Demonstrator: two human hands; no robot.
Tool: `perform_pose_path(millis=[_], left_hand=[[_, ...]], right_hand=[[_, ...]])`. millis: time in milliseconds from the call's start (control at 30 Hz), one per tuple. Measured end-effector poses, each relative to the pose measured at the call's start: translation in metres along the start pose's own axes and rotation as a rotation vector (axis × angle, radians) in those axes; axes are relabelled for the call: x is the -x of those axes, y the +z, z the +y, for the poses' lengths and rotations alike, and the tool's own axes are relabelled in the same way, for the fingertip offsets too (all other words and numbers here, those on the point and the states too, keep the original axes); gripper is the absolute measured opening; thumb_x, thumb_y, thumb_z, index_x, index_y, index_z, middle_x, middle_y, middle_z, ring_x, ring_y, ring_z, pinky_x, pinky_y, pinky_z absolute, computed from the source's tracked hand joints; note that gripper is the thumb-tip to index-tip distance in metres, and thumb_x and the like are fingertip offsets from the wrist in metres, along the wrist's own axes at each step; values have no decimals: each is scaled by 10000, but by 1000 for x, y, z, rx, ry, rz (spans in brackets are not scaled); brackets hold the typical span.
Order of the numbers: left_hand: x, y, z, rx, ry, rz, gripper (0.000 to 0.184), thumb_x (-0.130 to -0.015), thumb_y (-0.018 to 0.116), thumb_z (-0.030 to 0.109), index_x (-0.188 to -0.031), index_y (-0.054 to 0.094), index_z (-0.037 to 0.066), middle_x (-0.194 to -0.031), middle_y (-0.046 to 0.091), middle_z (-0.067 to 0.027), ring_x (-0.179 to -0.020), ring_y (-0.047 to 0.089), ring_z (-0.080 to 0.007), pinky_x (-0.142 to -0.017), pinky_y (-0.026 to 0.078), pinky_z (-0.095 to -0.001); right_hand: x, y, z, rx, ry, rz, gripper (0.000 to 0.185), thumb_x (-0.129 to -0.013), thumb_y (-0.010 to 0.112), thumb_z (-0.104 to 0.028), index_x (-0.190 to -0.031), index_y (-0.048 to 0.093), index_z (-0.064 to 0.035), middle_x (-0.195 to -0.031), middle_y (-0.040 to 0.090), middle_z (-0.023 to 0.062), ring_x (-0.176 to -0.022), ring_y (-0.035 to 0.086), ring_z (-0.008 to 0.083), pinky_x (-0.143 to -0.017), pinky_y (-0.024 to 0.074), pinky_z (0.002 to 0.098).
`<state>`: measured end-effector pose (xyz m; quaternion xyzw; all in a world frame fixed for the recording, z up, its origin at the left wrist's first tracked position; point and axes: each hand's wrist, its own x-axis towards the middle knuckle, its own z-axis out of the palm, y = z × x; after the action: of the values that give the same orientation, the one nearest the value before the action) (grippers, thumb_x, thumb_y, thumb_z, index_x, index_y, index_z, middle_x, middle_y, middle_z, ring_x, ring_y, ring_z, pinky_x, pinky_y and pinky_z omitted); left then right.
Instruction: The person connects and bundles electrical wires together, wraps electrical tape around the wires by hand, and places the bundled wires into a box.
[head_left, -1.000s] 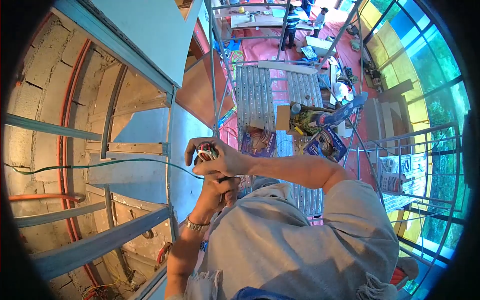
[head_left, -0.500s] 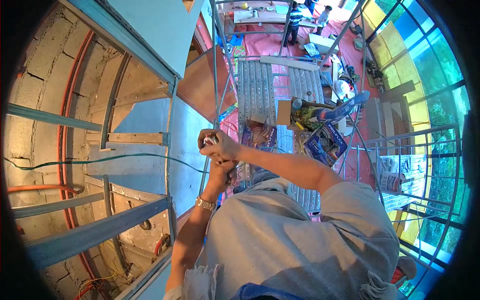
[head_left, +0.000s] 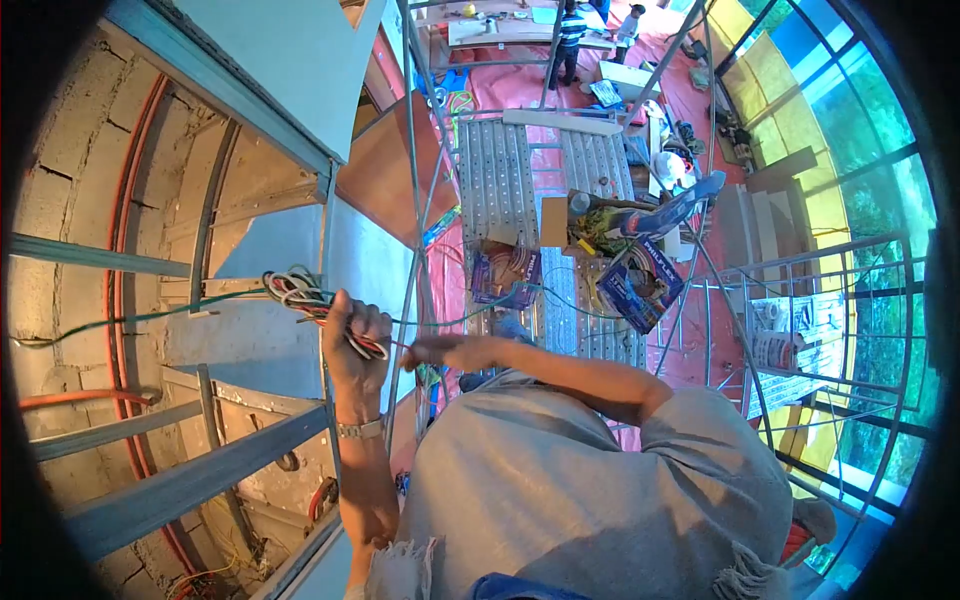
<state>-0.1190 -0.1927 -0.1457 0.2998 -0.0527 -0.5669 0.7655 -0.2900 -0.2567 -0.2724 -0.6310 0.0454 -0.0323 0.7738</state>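
Note:
My left hand (head_left: 355,345), with a metal watch at its wrist, is closed around a coiled bundle of wires (head_left: 295,290) in white, red, green and black. Loops of the bundle stick out on both sides of the fist. Just to the right is my right hand (head_left: 435,352), its fingers pointing toward the bundle; they are dark and blurred, and I cannot tell what they hold. A green wire (head_left: 150,317) runs from the left wall to the bundle, and a thin green strand passes above my right hand toward the boxes.
Metal framing (head_left: 200,480) stands at the left before a block wall with orange conduits (head_left: 125,230). Below are perforated scaffold planks (head_left: 495,180), an open wire box (head_left: 640,285) and another box (head_left: 505,272). Scaffold bars cross at right. People (head_left: 567,45) stand by a far table.
My hands have moved apart. The left hand has shifted left and down, with the wire bundle now showing in it; the right hand has come off it and moved down.

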Motion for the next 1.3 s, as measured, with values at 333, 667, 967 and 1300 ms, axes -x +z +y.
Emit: perform_pose_path(millis=[333,667,967,1300], left_hand=[[11,50,21,-70,305,132,319,-1061,627,394,-929,586,106,-708,548,13,-678,569,-148,-689,500,-341],[52,84,58,-563,755,-263,291,-1067,620,364,-899,581,131,-626,377,53,-558,430,-98,-551,385,-288],[23,65,73,-792,926,183,302,-1019,720,170,-797,527,102,-618,480,9,-517,478,-114,-478,395,-287],[-8,49,69,-554,633,119,274,-987,773,248,-883,591,73,-635,494,3,-511,509,-142,-501,444,-323]], right_hand=[[20,-3,23,211,-301,127,298,-1047,649,-272,-1201,613,-20,-1113,659,91,-1041,628,186,-963,503,374],[70,-38,109,465,130,168,346,-1034,649,-362,-1125,652,-28,-963,673,92,-937,635,199,-853,510,393],[136,-62,88,-88,224,280,230,-1016,684,-268,-1087,675,-49,-971,675,33,-968,659,157,-864,517,337],[140,-46,-19,216,342,309,523,-980,734,-349,-1396,616,-53,-1065,724,98,-964,708,208,-830,556,370]])
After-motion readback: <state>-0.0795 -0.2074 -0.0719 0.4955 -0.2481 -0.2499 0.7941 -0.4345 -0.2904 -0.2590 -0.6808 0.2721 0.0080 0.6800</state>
